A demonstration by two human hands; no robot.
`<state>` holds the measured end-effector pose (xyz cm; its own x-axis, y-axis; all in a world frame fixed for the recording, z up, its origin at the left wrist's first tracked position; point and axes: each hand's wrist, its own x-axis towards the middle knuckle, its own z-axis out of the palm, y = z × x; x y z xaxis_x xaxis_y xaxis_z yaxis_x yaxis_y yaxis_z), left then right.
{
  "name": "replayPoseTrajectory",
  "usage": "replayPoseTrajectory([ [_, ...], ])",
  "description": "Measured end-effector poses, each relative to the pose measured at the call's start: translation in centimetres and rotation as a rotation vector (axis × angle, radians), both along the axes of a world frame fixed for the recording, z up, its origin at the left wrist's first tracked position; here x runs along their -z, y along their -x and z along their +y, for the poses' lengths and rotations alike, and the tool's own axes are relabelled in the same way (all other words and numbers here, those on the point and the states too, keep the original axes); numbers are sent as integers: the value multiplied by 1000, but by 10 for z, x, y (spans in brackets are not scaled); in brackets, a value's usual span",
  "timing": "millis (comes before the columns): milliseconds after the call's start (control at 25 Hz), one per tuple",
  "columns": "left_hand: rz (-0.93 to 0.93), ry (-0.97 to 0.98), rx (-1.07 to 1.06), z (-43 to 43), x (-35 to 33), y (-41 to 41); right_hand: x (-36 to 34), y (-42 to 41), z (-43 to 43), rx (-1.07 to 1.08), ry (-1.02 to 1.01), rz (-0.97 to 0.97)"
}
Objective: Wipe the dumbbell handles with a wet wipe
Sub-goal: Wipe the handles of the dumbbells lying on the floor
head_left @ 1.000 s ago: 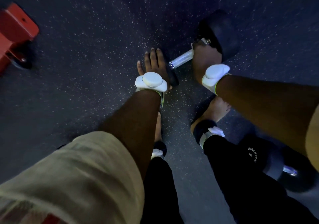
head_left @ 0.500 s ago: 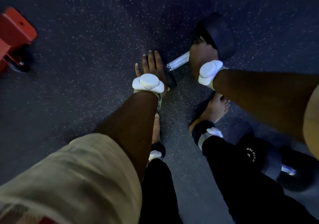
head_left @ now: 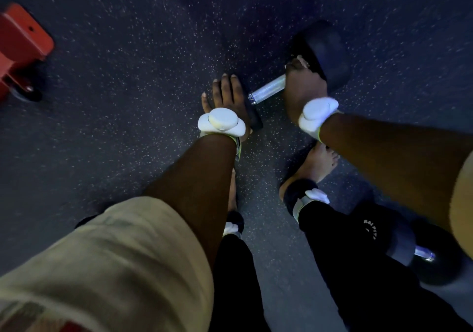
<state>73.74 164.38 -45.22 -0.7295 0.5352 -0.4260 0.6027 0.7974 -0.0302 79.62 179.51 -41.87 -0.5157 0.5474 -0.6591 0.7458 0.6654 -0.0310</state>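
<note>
GYM FLOOR: Dark rubber matting flecked with pale specks fills the view, the kind of surface laid in weight rooms. A black-headed dumbbell with a knurled metal handle lies on it at about 1 o'clock, and a second dumbbell sits at 4 o'clock. At 10 o'clock, the red-painted foot of an equipment frame stands on a small black wheel.
</note>
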Motion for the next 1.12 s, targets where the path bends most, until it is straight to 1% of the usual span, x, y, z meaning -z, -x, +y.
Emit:
replayPoseTrajectory([
  [80, 9, -13, -28, -2, 2, 0, -5, -36, -7, 0, -23, 82],
  [120, -11, -13, -23, -2, 3, 2, -8, -54, -11, 94, -10, 78],
  [160, -53, -2, -4, -3, 1, 2, -6, -69, -15, 260, 13, 68],
  [200, -78, 12, 20, -2, -1, 2, -3, -82, -20, 481, 27, 80],
  [280, -104, 19, 47, 0, 0, 4, 10, -86, -36, 936, 54, 167],
  [320, -104, 20, 36, 0, 3, 5, 17, -76, -45, 1102, 118, 236],
  [360, -65, 20, 35, -1, 7, 5, 28, -61, -52, 1228, 219, 303],
  [400, 11, -4, 32, -3, 11, 5, 36, -41, -60, 1316, 324, 339],
  [440, 90, -36, 38, -6, 17, 1, 41, -23, -66, 1364, 401, 336],
  [480, 136, -72, 53, -9, 24, -2, 44, -7, -72, 1366, 437, 317],
  [600, 167, -224, -2, -5, 27, -1, 43, 4, -88, 1216, 413, 311],
  [640, 165, -220, -7, -4, 29, -3, 45, -1, -95, 1192, 399, 337],
  [760, 217, -193, 38, -8, 31, -5, 43, -5, -102, 1324, 412, 418],
  [880, 189, -252, 15, -9, 29, -8, 51, 3, -86, 1370, 475, 381],
  [960, 154, -312, -47, -6, 27, -8, 53, 2, -84, 1448, 519, 443],
  [1040, 134, -268, -62, -5, 24, -8, 49, -4, -95, 1488, 498, 503],
  [1120, 150, -190, -8, -8, 23, -9, 51, -5, -103, 1475, 442, 525],
])
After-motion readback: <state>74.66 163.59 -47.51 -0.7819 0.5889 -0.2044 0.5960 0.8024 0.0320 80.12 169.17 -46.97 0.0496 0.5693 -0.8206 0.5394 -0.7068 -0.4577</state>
